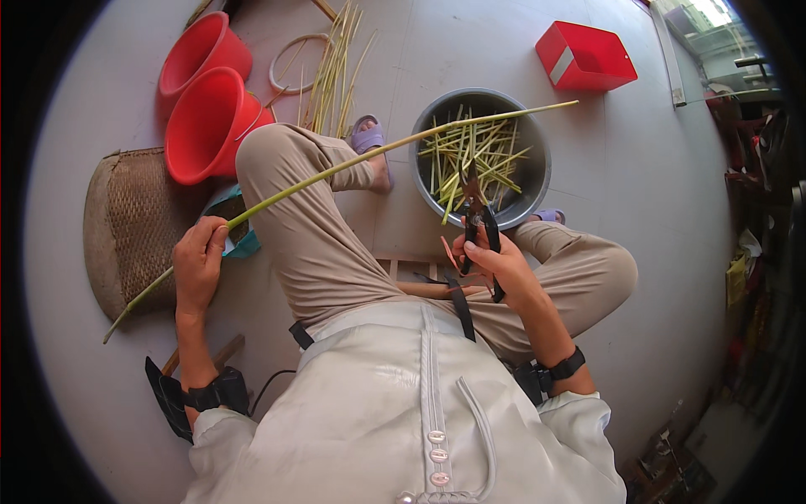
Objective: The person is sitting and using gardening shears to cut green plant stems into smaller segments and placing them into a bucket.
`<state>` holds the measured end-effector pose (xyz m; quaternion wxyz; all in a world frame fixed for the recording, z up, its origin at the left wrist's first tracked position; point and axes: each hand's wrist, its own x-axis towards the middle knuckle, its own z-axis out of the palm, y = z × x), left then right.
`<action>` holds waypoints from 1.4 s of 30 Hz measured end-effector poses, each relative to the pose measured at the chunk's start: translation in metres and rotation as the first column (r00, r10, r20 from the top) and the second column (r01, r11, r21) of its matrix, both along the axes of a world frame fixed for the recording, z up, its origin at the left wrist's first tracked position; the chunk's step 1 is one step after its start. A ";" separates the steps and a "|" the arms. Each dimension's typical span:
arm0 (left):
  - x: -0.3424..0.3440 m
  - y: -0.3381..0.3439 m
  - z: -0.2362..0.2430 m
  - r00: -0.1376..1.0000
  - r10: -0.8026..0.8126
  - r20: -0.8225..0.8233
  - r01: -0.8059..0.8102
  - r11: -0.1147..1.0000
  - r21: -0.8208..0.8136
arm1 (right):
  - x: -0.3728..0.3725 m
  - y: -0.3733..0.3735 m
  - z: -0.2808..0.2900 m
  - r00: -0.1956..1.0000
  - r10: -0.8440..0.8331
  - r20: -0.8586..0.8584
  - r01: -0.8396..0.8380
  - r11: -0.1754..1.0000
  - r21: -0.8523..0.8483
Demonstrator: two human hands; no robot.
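My left hand (200, 256) is closed round a long green plant stalk (336, 168) near its thicker lower left end. The stalk slants up to the right across my knee, and its thin tip reaches past the far rim of a grey bucket (547, 160). In my right hand (495, 262) is a pair of black-handled pruning shears (477, 210), with the blades pointing away from me over the bucket's near side. The shears are apart from the stalk. Many short cut stalk pieces (474, 155) lie criss-crossed inside the bucket.
Two red buckets (201, 126) and a woven basket (143, 227) stand on the left. More long stalks (336, 76) lie on the floor beside a pale ring (277, 63). Far right is a red box (588, 57). My knees flank the work.
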<state>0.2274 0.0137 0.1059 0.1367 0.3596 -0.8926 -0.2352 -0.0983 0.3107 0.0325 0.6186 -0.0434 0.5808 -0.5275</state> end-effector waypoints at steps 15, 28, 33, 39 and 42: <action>-0.003 0.005 0.002 0.995 -0.002 0.097 -0.013 0.988 0.156 | -0.012 -0.013 -0.004 0.994 0.084 -0.068 -0.082 0.996 0.036; -0.005 0.007 0.005 0.992 -0.047 0.113 0.026 0.984 0.175 | -0.015 -0.012 -0.017 0.990 0.121 -0.079 -0.117 0.992 0.055; -0.005 0.005 0.008 0.987 -0.077 0.141 0.046 0.977 0.208 | -0.010 -0.012 -0.017 0.998 0.059 -0.025 -0.058 0.998 0.018; -0.005 0.003 0.006 0.977 -0.117 0.179 0.072 0.969 0.237 | 0.005 -0.013 -0.038 0.989 -0.131 0.065 0.134 0.990 -0.037; -0.007 0.004 0.009 0.978 -0.115 0.171 0.078 0.975 0.210 | 0.015 -0.010 -0.057 0.988 -0.146 0.053 0.149 0.986 -0.077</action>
